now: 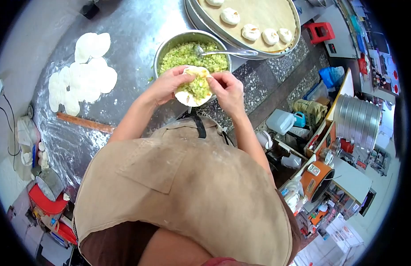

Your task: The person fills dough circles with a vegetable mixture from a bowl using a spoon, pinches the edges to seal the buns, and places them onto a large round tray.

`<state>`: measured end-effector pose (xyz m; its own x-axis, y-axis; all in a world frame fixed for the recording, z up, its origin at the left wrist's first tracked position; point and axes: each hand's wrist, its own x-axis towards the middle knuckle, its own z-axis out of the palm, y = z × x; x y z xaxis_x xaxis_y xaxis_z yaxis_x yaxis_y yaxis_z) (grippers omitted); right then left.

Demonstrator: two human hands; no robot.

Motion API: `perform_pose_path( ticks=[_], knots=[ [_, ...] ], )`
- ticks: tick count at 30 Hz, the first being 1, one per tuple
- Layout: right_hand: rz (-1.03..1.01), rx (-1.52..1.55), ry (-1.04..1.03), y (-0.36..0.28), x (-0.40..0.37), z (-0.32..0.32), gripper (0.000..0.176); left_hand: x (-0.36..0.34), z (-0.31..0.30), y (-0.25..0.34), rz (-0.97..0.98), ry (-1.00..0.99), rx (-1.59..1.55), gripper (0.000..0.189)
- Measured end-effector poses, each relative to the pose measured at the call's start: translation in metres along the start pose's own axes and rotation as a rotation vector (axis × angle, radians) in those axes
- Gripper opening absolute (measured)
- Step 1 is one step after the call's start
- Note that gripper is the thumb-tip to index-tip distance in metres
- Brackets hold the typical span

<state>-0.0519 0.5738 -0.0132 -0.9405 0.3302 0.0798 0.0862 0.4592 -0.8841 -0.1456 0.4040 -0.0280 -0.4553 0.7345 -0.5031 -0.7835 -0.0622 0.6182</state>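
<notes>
A round dough wrapper (186,98) with green filling (199,88) on it is held up between both hands, over the near edge of a metal bowl (159,55). My left hand (170,83) pinches its left edge, with the thumb near the filling. On the right side, my right hand (227,91) grips the wrapper's edge between thumb and fingers. Chopped green filling (181,56) lies in the bowl, and a metal spoon (227,52) rests in it with the handle over the right rim.
Flat dough rounds (83,82) lie overlapping on the floured metal table (130,26) at the left, beside a wooden rolling pin (83,122). Filled buns (250,33) sit on a round lined tray (276,11) beyond the bowl. A red stool (321,32) stands farther right.
</notes>
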Motion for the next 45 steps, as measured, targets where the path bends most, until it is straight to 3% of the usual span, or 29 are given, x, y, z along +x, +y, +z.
perform_pose_path(
  ticks=[7, 10, 14, 17, 19, 23, 27, 29, 30, 31, 32, 33, 35, 36, 38, 43, 45],
  knots=[
    [-0.134, -0.055, 0.054, -0.018, 0.005, -0.001, 0.009, 0.002, -0.004, 0.008, 0.036, -0.002, 0.181, 0.032],
    [-0.217, -0.064, -0.018, -0.017, 0.003, -0.002, 0.012, 0.006, -0.006, 0.019, 0.054, 0.003, 0.448, 0.033],
    [-0.107, -0.034, -0.038, -0.011, 0.009, -0.002, 0.009, 0.009, -0.003, 0.027, 0.057, -0.053, 0.55, 0.032],
    [-0.21, -0.066, -0.026, -0.023, 0.004, -0.005, 0.009, 0.013, -0.005, 0.03, 0.068, -0.102, 0.56, 0.031],
    [-0.172, -0.062, -0.012, -0.028, 0.005, -0.007, 0.008, 0.008, 0.001, 0.041, -0.051, -0.162, 0.553, 0.035],
    [-0.188, -0.104, -0.074, -0.018, 0.011, -0.005, 0.007, 0.014, -0.002, 0.044, -0.009, -0.201, 0.748, 0.032],
    [-0.134, -0.05, -0.058, -0.019, 0.014, -0.004, 0.012, 0.019, 0.0, 0.055, -0.093, -0.261, 0.795, 0.036],
    [0.142, 0.122, -0.124, -0.006, 0.014, -0.003, 0.014, 0.015, 0.0, 0.056, -0.055, -0.258, 0.829, 0.04],
    [0.267, 0.317, -0.074, -0.004, 0.014, 0.0, 0.013, 0.008, -0.002, 0.052, -0.035, -0.18, 0.488, 0.043],
    [0.265, 0.319, -0.068, -0.001, 0.014, 0.001, 0.013, 0.002, -0.004, 0.047, -0.016, -0.102, 0.147, 0.045],
    [0.303, 0.455, -0.02, 0.001, 0.014, 0.002, 0.012, 0.005, -0.011, 0.032, 0.094, -0.23, -0.039, 0.049],
    [0.343, 0.591, 0.027, 0.004, 0.013, 0.004, 0.012, -0.003, 0.0, 0.016, 0.132, -0.061, -0.225, 0.049],
    [0.354, 0.62, 0.033, 0.005, 0.01, 0.01, 0.013, -0.003, 0.013, -0.005, 0.153, -0.132, -0.594, 0.048],
    [0.321, 0.572, 0.036, 0.003, 0.008, 0.011, 0.013, 0.001, 0.018, -0.013, 0.153, -0.125, -0.602, 0.048],
    [0.257, 0.5, 0.078, 0.0, 0.011, 0.016, 0.013, 0.008, 0.023, -0.02, 0.344, 0.046, -0.507, 0.042],
    [0.037, 0.126, 0.061, -0.01, 0.02, 0.013, 0.011, 0.011, 0.021, -0.015, 0.405, 0.127, -0.256, 0.041],
    [-0.294, -0.09, 0.097, -0.011, 0.017, 0.011, 0.009, 0.013, 0.018, -0.019, 0.377, 0.204, -0.203, 0.038]
  ],
)
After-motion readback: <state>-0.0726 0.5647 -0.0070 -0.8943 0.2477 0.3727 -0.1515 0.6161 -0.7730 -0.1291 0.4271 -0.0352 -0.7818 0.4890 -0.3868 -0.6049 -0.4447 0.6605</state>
